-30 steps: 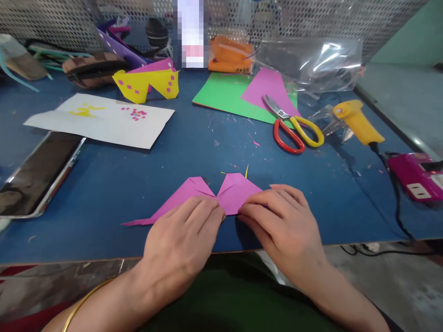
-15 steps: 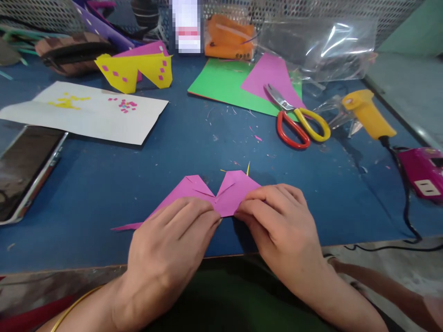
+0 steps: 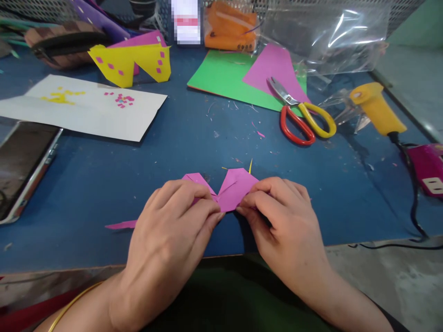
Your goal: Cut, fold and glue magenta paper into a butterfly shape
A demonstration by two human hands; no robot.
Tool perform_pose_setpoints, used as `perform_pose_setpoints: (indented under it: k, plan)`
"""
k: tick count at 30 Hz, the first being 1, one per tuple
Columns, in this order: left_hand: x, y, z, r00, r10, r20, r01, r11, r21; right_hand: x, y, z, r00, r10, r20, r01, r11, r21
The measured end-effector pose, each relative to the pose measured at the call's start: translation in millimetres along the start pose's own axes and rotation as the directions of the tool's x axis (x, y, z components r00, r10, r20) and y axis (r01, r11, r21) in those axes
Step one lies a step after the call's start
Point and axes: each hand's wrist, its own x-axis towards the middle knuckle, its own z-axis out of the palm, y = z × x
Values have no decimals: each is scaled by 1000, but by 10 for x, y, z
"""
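A folded pink paper (image 3: 238,184) with a V-shaped notch at its far edge is pinched between both hands near the table's front edge. My left hand (image 3: 173,226) is closed on its left part and covers much of it. My right hand (image 3: 284,221) grips the right part with thumb and fingertips. A narrow pink strip (image 3: 121,224) sticks out left of my left hand; whether it joins the folded paper is hidden. Just beyond the paper lies a thin yellow sliver (image 3: 250,166).
Scissors (image 3: 294,108) rest partly on green paper (image 3: 214,76) and a pink sheet (image 3: 270,69). At right is a yellow glue gun (image 3: 377,108). A white sheet (image 3: 138,120) with tiny paper squares, a phone (image 3: 26,161) and a yellow notched paper piece (image 3: 121,67) are at left.
My left hand has moved slightly up over the left part of the pink paper, covering more of it. Both hands still pinch it. The view has shifted a little.
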Motion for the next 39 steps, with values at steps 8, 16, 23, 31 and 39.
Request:
perform_pose_setpoints:
  k: [8,16,23,31,39]
  plan:
    - [49,26,-1,999,-48,-19,49,998,32,10,4,1,997,50,63,-50,999,-2]
    - [86,16,-1,998,-70,4,70,996,60,35,-4,32,992,100,72,-100,995,-9]
    - [74,11,8,1000,-26,-10,27,990,136,55,32,45,993,69,92,-66,997,-33]
    - [-60,77,74,930,366,27,-357,887,294,51,40,47,995,46,84,-41,997,-61]
    - [-108,196,71,913,397,91,-400,837,374,56,133,-64,989,123,85,-123,992,-1]
